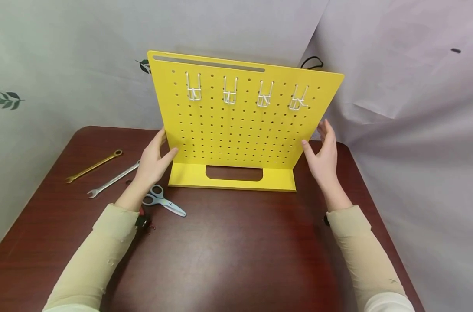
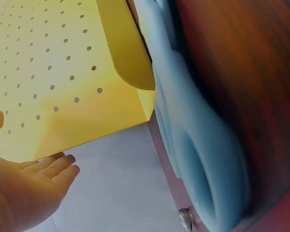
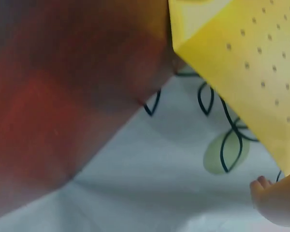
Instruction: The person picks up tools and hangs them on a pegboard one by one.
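Yellow pegboard (image 1: 240, 113) stands on tbl. (image 1: 236, 242), fwd of & btwn both hands; base (image 1: 187, 175) long axis runs L–R. L hand (image 1: 152, 161) at L edge, R hand (image 1: 325, 158) at R edge; approx. equidistant, neither clearly nearer. Both unclenched, fingers extended, thumbs at front; firm contact: can't tell.

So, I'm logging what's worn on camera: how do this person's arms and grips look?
Light beige sleeves, with white showing at their lower ends. The left grip and right grip wear no gloves. A small black object, unidentifiable, shows by the right cuff.
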### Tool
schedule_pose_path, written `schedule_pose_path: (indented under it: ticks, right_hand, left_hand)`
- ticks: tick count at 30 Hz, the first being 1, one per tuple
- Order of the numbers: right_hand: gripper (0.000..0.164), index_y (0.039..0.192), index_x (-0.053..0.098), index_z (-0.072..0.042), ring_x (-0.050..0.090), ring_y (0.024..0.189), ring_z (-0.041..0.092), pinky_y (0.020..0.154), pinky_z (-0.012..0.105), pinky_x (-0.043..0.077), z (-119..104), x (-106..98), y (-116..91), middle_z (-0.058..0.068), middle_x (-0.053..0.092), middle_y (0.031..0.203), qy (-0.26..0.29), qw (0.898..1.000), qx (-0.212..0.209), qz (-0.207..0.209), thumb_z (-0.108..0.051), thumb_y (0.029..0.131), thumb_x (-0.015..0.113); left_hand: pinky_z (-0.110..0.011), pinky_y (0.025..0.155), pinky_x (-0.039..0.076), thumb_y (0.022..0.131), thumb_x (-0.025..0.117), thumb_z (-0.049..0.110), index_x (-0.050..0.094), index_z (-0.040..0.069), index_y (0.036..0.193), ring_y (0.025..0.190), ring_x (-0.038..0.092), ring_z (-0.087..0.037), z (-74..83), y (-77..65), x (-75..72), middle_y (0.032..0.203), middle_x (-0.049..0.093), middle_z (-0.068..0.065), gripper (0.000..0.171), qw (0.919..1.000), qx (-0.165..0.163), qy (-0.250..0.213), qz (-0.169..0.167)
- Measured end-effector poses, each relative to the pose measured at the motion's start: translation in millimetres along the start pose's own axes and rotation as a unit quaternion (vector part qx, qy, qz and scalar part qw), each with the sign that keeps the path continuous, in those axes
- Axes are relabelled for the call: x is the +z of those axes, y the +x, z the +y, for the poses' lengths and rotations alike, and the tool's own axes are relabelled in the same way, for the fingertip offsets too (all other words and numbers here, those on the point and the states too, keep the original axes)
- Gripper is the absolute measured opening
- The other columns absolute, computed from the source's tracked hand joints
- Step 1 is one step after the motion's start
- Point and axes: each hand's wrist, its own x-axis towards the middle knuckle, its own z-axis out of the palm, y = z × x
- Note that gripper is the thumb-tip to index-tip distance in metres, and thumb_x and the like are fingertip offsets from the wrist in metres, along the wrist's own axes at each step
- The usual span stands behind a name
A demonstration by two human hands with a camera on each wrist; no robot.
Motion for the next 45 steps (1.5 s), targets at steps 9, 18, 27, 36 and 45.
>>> schedule_pose_path:
  ticks: [9, 18, 27, 36, 45]
  right_hand:
    - [0.064, 0.155, 0.048, 0.000, 0.046, 0.150, 0.023, 0.129, 0.029, 0.032, -27, -22, 44, 0.017, 0.052, 0.156, -0.018, 0.988, -0.128, 0.082, -0.011, 0.096, 0.070]
    - [0.063, 0.149, 0.055, 0.001, 0.047, 0.146, 0.021, 0.126, 0.033, 0.034, -52, -30, 81, 0.016, 0.055, 0.152, -0.029, 0.967, -0.216, 0.131, -0.019, 0.091, 0.070]
    - [0.053, 0.142, 0.063, -0.002, 0.052, 0.141, 0.024, 0.125, 0.034, 0.034, -69, -25, 100, 0.015, 0.065, 0.144, -0.030, 0.960, -0.255, 0.115, -0.016, 0.092, 0.071]
    - [0.036, 0.126, 0.074, -0.002, 0.061, 0.126, 0.036, 0.116, 0.036, 0.041, -72, -25, 108, 0.018, 0.074, 0.126, -0.026, 0.959, -0.264, 0.099, -0.015, 0.093, 0.073]
    - [0.027, 0.117, 0.077, 0.003, 0.063, 0.119, 0.035, 0.109, 0.027, 0.042, -79, -26, 112, 0.021, 0.076, 0.118, -0.009, 0.973, -0.217, 0.078, -0.003, 0.091, 0.078]
  left_hand:
    - [-0.067, 0.125, 0.029, 0.105, 0.062, 0.021, 0.020, 0.006, 0.169, 0.155, 0.038, -0.048, 1.8, -4.9, -5.5, 0.169, 0.036, -0.025, 0.078, 0.9998, -0.004, 0.017, -0.008]
    - [-0.068, 0.125, 0.029, 0.105, 0.063, 0.022, 0.021, 0.006, 0.169, 0.155, 0.037, -0.048, 0.2, -8.5, -7.0, 0.169, 0.037, -0.026, 0.078, 0.9993, -0.004, 0.030, -0.020]
    - [-0.068, 0.125, 0.028, 0.105, 0.062, 0.022, 0.020, 0.008, 0.170, 0.156, 0.036, -0.047, -2.0, -10.1, -8.4, 0.169, 0.036, -0.025, 0.078, 0.9987, 0.002, 0.037, -0.033]
    - [-0.069, 0.125, 0.028, 0.105, 0.063, 0.021, 0.019, 0.009, 0.170, 0.157, 0.034, -0.046, -5.3, -11.6, -11.0, 0.170, 0.036, -0.024, 0.080, 0.9973, 0.007, 0.053, -0.050]
    - [-0.070, 0.124, 0.028, 0.105, 0.063, 0.021, 0.019, 0.006, 0.170, 0.157, 0.033, -0.046, -5.9, -15.6, -16.7, 0.168, 0.038, -0.027, 0.079, 0.9951, 0.002, 0.071, -0.068]
